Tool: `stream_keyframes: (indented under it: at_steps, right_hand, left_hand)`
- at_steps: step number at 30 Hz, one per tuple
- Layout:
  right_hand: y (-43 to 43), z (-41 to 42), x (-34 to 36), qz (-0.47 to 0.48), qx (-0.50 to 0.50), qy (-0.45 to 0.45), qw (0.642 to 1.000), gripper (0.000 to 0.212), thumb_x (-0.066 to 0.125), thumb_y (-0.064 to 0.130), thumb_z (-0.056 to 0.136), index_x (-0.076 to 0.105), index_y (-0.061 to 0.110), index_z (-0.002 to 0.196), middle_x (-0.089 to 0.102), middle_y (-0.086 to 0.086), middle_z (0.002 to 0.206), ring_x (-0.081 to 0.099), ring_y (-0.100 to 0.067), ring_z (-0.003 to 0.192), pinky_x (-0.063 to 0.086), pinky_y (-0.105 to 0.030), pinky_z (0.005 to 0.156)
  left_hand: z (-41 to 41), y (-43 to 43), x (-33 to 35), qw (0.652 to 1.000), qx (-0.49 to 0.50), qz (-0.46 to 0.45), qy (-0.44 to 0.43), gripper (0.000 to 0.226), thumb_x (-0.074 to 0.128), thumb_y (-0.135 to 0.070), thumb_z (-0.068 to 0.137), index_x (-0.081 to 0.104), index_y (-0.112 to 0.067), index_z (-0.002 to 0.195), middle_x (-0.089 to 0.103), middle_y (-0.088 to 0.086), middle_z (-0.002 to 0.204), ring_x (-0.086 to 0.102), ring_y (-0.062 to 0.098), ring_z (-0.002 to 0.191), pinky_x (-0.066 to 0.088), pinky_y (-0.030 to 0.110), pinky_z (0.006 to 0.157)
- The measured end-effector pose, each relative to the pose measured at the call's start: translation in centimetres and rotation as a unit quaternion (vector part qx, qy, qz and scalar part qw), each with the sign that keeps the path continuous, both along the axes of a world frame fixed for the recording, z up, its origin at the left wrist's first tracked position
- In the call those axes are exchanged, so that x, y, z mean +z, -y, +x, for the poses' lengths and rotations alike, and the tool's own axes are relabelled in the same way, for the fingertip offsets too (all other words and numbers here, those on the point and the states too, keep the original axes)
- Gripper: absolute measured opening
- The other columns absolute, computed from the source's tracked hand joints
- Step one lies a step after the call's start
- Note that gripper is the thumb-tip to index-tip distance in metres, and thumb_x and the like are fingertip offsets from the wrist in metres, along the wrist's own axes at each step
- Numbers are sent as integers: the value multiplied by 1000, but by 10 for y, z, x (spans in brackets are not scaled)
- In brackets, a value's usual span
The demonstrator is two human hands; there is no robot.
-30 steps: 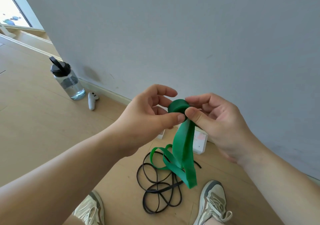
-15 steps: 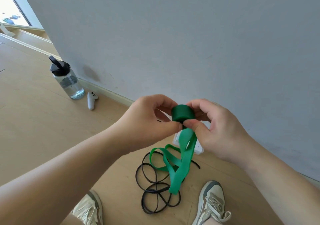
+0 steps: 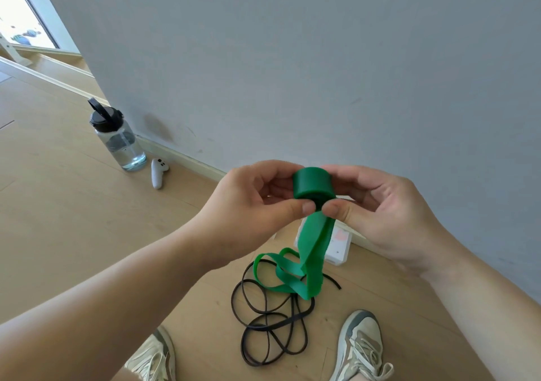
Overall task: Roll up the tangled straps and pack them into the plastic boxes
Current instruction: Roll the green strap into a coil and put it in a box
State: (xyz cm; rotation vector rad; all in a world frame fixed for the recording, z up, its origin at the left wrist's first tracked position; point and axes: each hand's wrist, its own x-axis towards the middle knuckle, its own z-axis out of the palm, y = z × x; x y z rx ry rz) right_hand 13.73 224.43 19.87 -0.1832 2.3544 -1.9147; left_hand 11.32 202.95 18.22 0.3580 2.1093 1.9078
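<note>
A wide green strap (image 3: 312,186) is partly wound into a thick roll held in the air before me. My left hand (image 3: 251,205) pinches the roll from the left and my right hand (image 3: 380,208) pinches it from the right, thumbs meeting under it. The loose green tail hangs down in loops to about shin height. On the floor beneath lies a thin black strap (image 3: 272,322) in a tangle. A white plastic box (image 3: 339,249) stands against the skirting board, partly hidden behind the hanging tail.
A clear water bottle (image 3: 120,140) with a black lid stands by the wall at the left, with a white controller (image 3: 158,172) beside it. My two shoes (image 3: 360,348) frame the black tangle. A grey wall rises close ahead.
The roll has grown thicker and turned so its flat side faces me. The hanging green tail is shorter and has lifted off the black tangle. Both hands dropped slightly.
</note>
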Motion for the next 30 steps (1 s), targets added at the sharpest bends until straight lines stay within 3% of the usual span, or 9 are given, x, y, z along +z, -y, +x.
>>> stream_keyframes:
  at_steps: [9, 11, 15, 19, 22, 24, 26, 28, 30]
  right_hand:
    - [6, 10, -2, 78, -42, -102, 991, 41, 76, -3, 86, 76, 28, 113, 79, 15, 107, 74, -7, 104, 57, -22, 94]
    - [9, 9, -2, 106, -45, -107, 988, 40, 73, -3, 89, 76, 30, 111, 78, 19, 107, 72, -1, 104, 55, -16, 93]
    - [11, 7, -1, 203, -32, -128, 970, 40, 71, -7, 89, 78, 25, 111, 75, 24, 105, 68, 6, 102, 47, -4, 89]
    - [12, 7, 4, 287, -15, -177, 941, 39, 74, -2, 85, 78, 25, 114, 76, 14, 103, 70, -1, 95, 54, -14, 85]
    - [15, 8, 9, 346, 10, -161, 924, 32, 76, 5, 85, 69, 30, 104, 74, 11, 93, 65, 5, 73, 49, -12, 68]
    - [15, 7, 8, 372, 14, -145, 917, 31, 76, 8, 85, 60, 32, 97, 73, 10, 89, 67, -1, 75, 50, -18, 67]
    - [11, 6, 7, 316, -21, -129, 940, 26, 81, 10, 83, 66, 30, 93, 76, 14, 90, 72, -2, 88, 55, -19, 78]
    - [9, 7, 9, 172, -68, -83, 979, 25, 85, 7, 79, 72, 24, 93, 79, 15, 94, 74, -1, 92, 56, -16, 85]
    - [9, 5, 8, 47, -95, -52, 993, 28, 87, 3, 72, 74, 16, 93, 81, 8, 95, 77, -8, 92, 59, -19, 84]
  left_hand:
    - [8, -6, -3, 996, -4, 49, 69, 43, 80, 0, 85, 69, -12, 124, 80, 3, 106, 77, 17, 99, 61, 32, 92]
    - [7, -7, 0, 999, 3, -9, 45, 50, 85, -8, 82, 66, -19, 127, 80, -4, 104, 77, 11, 97, 61, 32, 91]
    - [3, -5, 7, 975, 22, -187, -122, 48, 87, -25, 80, 67, -30, 123, 73, -21, 106, 66, -7, 103, 56, 19, 79]
    - [2, -2, 14, 952, -20, -255, -169, 44, 86, -27, 80, 62, -32, 115, 67, -23, 102, 57, -19, 89, 44, 7, 69]
    - [1, -2, 15, 933, -25, -309, -184, 47, 86, -35, 77, 58, -36, 114, 65, -21, 102, 58, -7, 95, 46, 13, 75]
    - [2, -4, 14, 928, -12, -320, -192, 42, 86, -36, 77, 58, -38, 109, 65, -22, 98, 59, -3, 94, 49, 20, 78]
    - [1, -2, 12, 946, 10, -272, -174, 37, 86, -32, 77, 65, -38, 107, 71, -22, 94, 65, -3, 90, 53, 21, 79]
    - [1, 1, 10, 964, 24, -213, -156, 35, 86, -24, 79, 72, -37, 108, 75, -21, 93, 70, -2, 89, 55, 20, 84]
    - [1, 3, 10, 979, 39, -157, -124, 35, 87, -18, 80, 76, -36, 107, 77, -21, 91, 73, -2, 88, 55, 16, 86]
